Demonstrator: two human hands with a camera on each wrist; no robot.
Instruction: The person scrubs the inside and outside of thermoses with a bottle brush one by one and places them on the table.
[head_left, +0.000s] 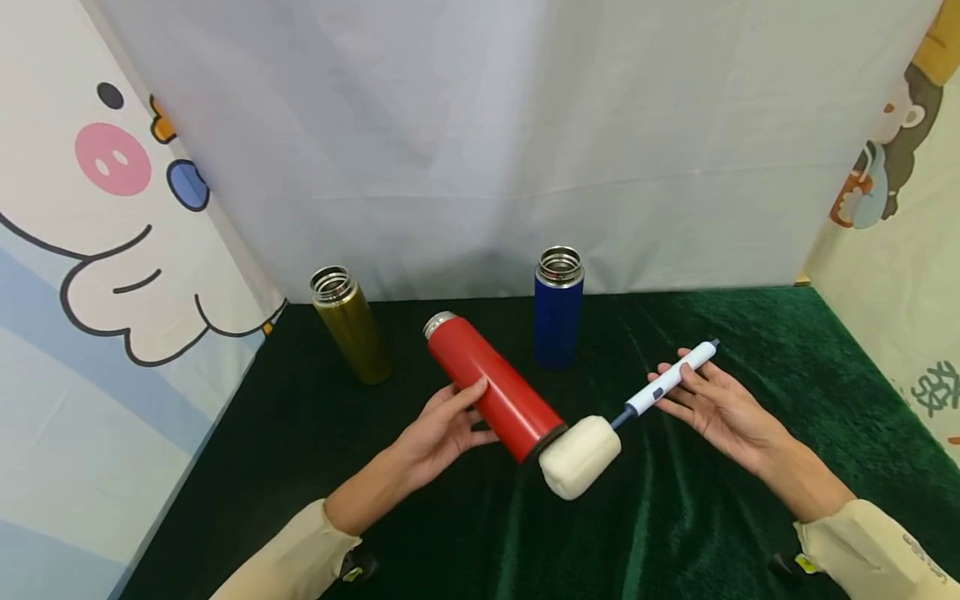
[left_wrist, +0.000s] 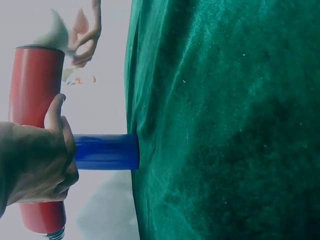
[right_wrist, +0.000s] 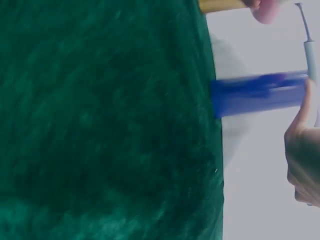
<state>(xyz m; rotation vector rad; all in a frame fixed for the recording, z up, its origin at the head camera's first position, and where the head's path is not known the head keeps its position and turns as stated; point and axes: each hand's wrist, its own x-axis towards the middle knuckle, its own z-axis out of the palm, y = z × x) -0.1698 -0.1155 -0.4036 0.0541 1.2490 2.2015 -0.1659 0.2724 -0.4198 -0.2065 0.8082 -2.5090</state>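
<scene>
A person's left hand [head_left: 444, 429] is wrapped around the middle of a red metal cylindrical flask [head_left: 493, 385], with the thumb and fingers curled about its body; this grip lifts the flask clear of the dark green velvet-covered tabletop [head_left: 675, 533], over the middle of it. The flask is tilted, its open silver mouth pointing up and toward the far left, its base pointing toward the near edge. The right hand [head_left: 716, 408] holds the white and dark blue handle of a bottle brush [head_left: 671, 379], the handle lying across the loosely curled fingers with the thumb against it. The brush's cream foam sponge head [head_left: 579, 456] sits right at the flask's base, touching or just beside it, so the flask lies between the two hands. Behind them, near the far edge of the tabletop, an open dark blue metal flask [head_left: 558, 307] stands upright, and to its left, toward the far left corner, an open olive-gold metal flask [head_left: 350, 323] stands tilted slightly. A white cloth backdrop [head_left: 480, 142] hangs behind the tabletop, and a cartoon-printed panel [head_left: 97, 250] borders the left edge.
</scene>
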